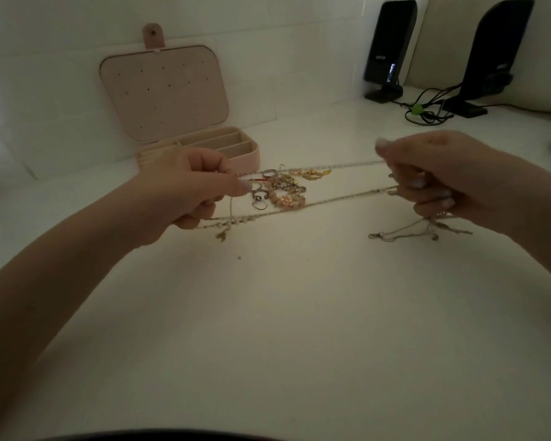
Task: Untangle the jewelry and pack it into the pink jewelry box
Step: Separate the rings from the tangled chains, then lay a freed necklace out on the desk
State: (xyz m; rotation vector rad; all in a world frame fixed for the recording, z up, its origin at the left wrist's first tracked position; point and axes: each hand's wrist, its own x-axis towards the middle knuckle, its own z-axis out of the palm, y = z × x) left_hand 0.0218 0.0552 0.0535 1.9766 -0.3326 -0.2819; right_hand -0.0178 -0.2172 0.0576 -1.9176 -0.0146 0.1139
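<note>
The left hand point(191, 192) pinches a thin chain point(315, 202) between thumb and fingertips, and the right hand point(442, 176) curls its grip around the same tangle of chains. Two strands run taut between them, from 9 o'clock to 3 o'clock, just above the white table point(283, 329). Loose ends with a clasp point(372, 236) dangle below the right hand and touch the table; a shorter knotted bit hangs under the left hand.

Just beyond the strands, near 12 o'clock, lies a small pile of rings, beads and gold pieces point(282, 187). Behind the left hand, at 11 o'clock, the pink jewelry box point(236, 148) stands open, lid upright, its visible compartments apparently empty.

Judged from here, pulling the strands harder could tighten the knots or snap a fine link, and the dangling ends could drag into the pile and snag again.

The light is dim and the chains blur, so how many chains there are, and where they cross, cannot be told. The left hand hides part of the box front. Two black speakers point(392, 43) and cables sit at 1 o'clock.
</note>
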